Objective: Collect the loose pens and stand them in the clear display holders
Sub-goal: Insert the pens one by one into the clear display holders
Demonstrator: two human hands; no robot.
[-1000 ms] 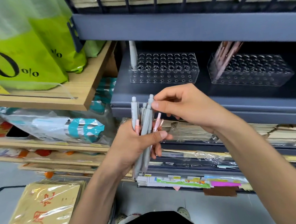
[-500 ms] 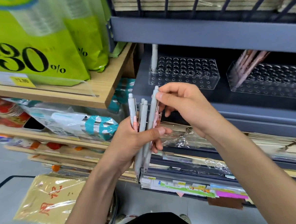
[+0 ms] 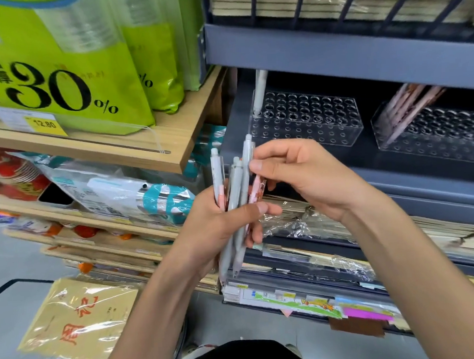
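Our left hand (image 3: 219, 225) grips the pen bundle (image 3: 235, 199) upright, below and in front of the near-empty clear holder (image 3: 310, 126). Our right hand (image 3: 300, 175) pinches the tallest grey pen (image 3: 247, 157) near its top. We draw it straight up, then seat it tip-down in that holder.

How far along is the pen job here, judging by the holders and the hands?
Done: one pale pen stands in the left clear holder, and several pink pens lean in the right clear holder. In hand: the left hand grips a bundle of mixed pens; the right hand pinches one grey pen near its top. Left: the whole bundle, with most holes in both holders unfilled.
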